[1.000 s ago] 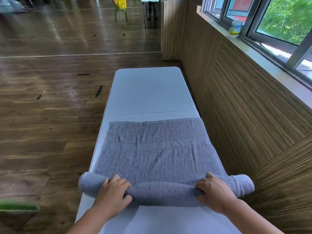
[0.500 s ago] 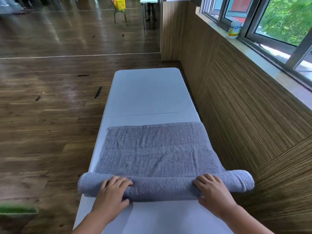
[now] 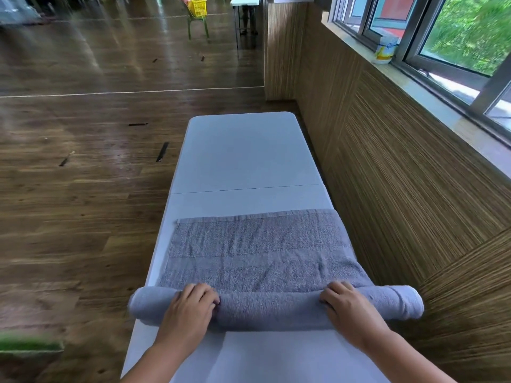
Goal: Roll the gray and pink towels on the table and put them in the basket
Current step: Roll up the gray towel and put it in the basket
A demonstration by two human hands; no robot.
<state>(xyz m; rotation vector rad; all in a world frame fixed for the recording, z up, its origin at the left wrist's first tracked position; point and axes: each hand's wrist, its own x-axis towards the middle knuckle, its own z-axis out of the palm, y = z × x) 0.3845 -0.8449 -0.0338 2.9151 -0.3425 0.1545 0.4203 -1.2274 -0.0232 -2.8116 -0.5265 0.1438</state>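
The gray towel (image 3: 257, 252) lies across the near half of the white bench (image 3: 243, 156), its near end wound into a thick roll overhanging both bench sides. The left hand (image 3: 190, 308) and right hand (image 3: 349, 308) each curl fingers over the roll's top, set well apart, likely to keep it tight and even on its way toward the bench's far end. No pink towel shows

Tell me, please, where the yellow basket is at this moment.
In the head view the yellow basket sits on a green-legged chair far across the wooden floor, at the top edge left of centre, beyond the far end of the white table.
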